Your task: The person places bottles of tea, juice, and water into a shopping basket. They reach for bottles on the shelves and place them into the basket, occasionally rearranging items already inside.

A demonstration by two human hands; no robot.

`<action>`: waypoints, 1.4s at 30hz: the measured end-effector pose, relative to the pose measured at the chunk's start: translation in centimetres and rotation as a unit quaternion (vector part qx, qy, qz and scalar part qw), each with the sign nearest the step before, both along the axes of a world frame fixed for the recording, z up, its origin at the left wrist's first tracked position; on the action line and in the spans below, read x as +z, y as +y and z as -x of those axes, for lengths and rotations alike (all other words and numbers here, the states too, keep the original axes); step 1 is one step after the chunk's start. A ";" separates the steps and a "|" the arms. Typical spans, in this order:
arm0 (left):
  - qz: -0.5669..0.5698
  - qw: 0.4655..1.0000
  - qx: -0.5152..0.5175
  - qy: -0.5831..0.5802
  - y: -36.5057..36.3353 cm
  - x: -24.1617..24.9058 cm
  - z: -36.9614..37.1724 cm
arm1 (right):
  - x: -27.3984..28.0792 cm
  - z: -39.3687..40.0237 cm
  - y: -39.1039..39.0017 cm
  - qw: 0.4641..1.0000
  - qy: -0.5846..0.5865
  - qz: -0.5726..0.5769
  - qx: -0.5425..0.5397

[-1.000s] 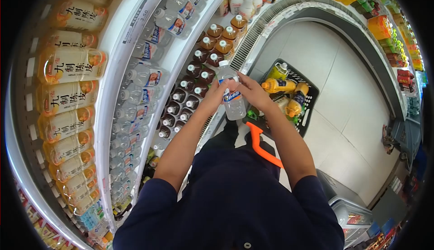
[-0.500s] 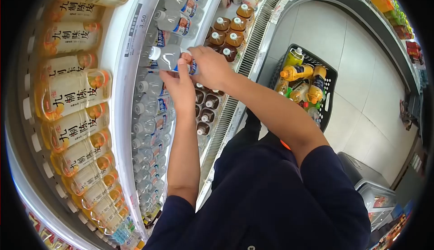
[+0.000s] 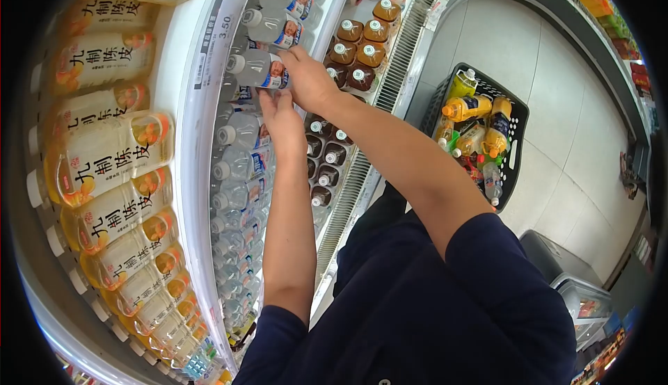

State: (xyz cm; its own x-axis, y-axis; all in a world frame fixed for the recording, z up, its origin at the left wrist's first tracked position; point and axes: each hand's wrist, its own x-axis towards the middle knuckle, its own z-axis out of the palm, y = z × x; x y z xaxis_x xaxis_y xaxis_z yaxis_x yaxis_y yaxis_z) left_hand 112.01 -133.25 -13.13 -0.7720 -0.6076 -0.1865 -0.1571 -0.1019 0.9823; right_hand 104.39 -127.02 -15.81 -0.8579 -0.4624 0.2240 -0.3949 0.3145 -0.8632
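Observation:
A clear drink bottle (image 3: 249,67) with a white cap and a blue label lies tilted among the bottles on the lower shelf, cap to the left. My right hand (image 3: 312,82) is closed around its base end, covering part of the label. Against the bottle's near side, my left hand (image 3: 278,112) has its fingertips and thumb at the label. More clear bottles of the same kind (image 3: 236,134) stand in rows before and behind it.
Left of the price rail (image 3: 211,44) stand amber drink bottles (image 3: 115,155). Dark brown bottles (image 3: 342,52) fill the right section, beside a vent grille (image 3: 398,54). A black basket (image 3: 513,166) of drinks sits on the tiled floor (image 3: 557,121).
The bottle has settled lower into its row, with its label now turned up and more visible. My left hand has slid back from over it to its near side. The view has shifted slightly.

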 end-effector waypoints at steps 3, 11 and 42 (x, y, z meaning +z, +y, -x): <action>-0.028 0.999 0.013 -0.012 0.0 -0.2 0.4 | -0.7 0.0 -0.3 1.000 -0.026 -0.008 0.008; -0.013 1.000 -0.002 -0.002 -0.6 -1.1 1.7 | -1.3 -1.5 -1.7 0.991 0.014 0.011 -0.132; -0.046 0.998 -0.023 0.024 0.6 -3.0 -0.2 | -2.3 -1.7 4.0 0.997 0.019 0.009 -0.072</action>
